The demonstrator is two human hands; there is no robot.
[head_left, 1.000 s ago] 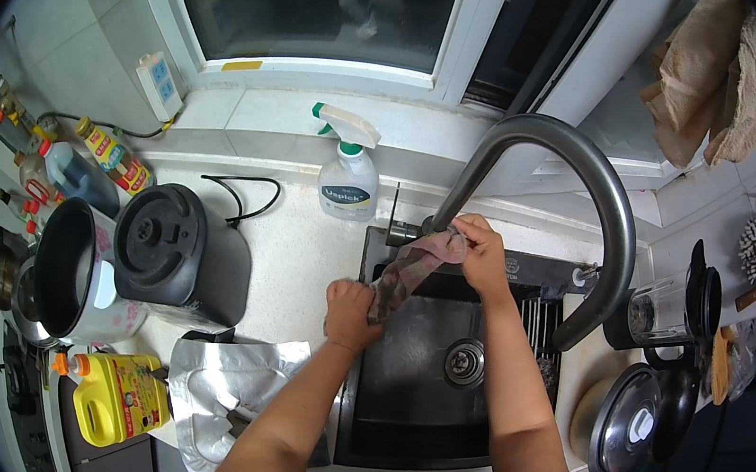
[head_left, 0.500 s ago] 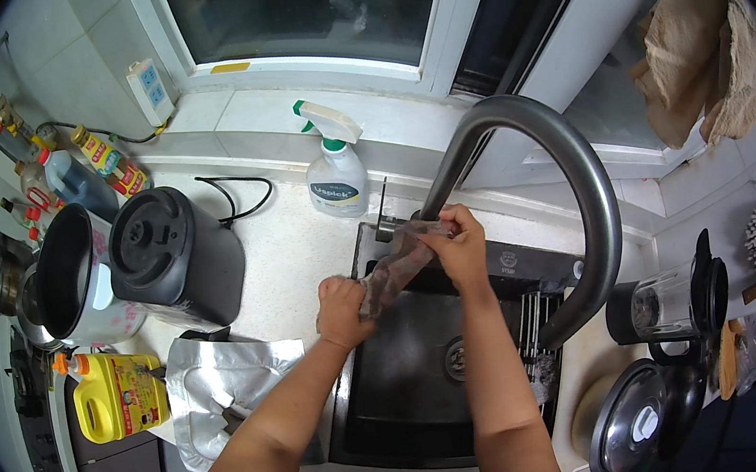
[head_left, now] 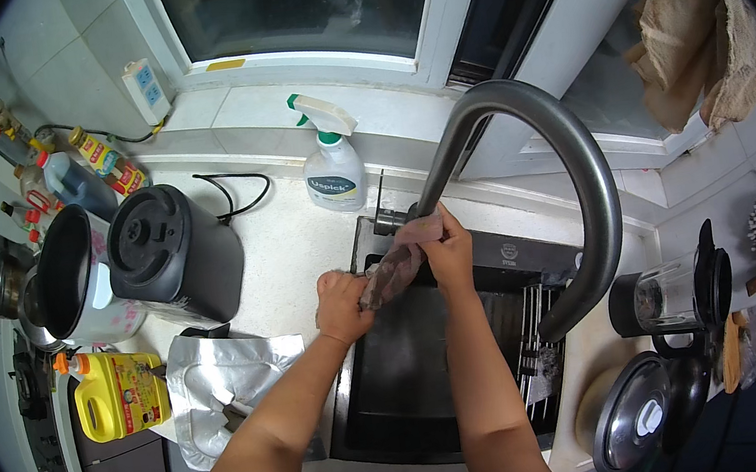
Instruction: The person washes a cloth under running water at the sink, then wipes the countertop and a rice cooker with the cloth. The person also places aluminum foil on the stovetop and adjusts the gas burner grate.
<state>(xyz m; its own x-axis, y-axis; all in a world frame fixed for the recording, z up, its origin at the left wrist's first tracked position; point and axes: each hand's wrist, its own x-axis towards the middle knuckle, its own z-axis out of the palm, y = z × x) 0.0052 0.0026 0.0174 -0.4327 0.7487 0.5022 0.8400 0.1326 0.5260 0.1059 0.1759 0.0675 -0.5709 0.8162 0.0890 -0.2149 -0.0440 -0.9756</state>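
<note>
A white, smooth tabletop (head_left: 289, 248) runs through a kitchen. The left hand (head_left: 342, 306) is curled closed around one end of a thin, crumpled, pinkish-grey cloth-like sheet (head_left: 391, 274); the right hand (head_left: 450, 255) pinches its other end, so the sheet slants between the two. Below the hands lies a black rectangular sink (head_left: 402, 381). A dark-grey, arched metal faucet (head_left: 592, 179) curves to the right hand's right. Beyond the left hand stands a pale plastic spray bottle with a green-and-white trigger (head_left: 333, 170); farther off, a white-framed window (head_left: 292, 18).

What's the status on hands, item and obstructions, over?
Left grip and right grip closed on thin cloth. Cloth bunched between them, over sink. Tap arches close by, right side.
</note>
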